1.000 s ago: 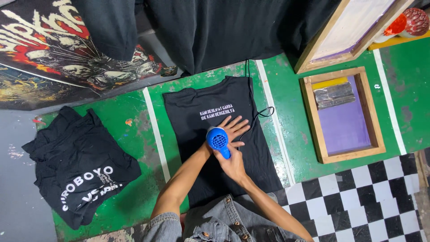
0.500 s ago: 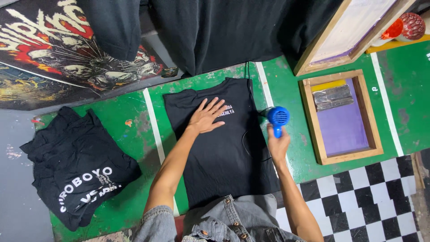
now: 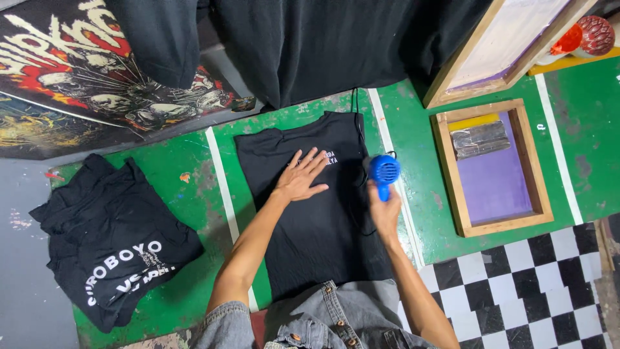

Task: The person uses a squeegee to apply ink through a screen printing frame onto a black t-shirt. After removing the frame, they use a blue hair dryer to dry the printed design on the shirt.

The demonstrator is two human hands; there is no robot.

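A black t-shirt [image 3: 323,220] with a small white print lies flat on the green table [image 3: 413,123]. My left hand [image 3: 302,178] rests palm down with fingers spread on the shirt, partly covering the print. My right hand [image 3: 385,212] grips the handle of a small blue hair dryer [image 3: 384,171] at the shirt's right edge, its round grille facing up toward the camera. The dryer's black cord [image 3: 356,116] runs up over the shirt to the back of the table.
A pile of black printed shirts [image 3: 113,245] lies at the left. A wooden screen-printing frame [image 3: 494,167] with purple mesh and a squeegee sits at the right, and another frame [image 3: 500,45] leans behind it. Dark cloth [image 3: 336,39] hangs at the back. Checkered floor [image 3: 529,291] shows lower right.
My right hand brought the blue dryer from over the print out to the right, then slightly back toward the shirt's edge. My left hand now lies flat on the print.
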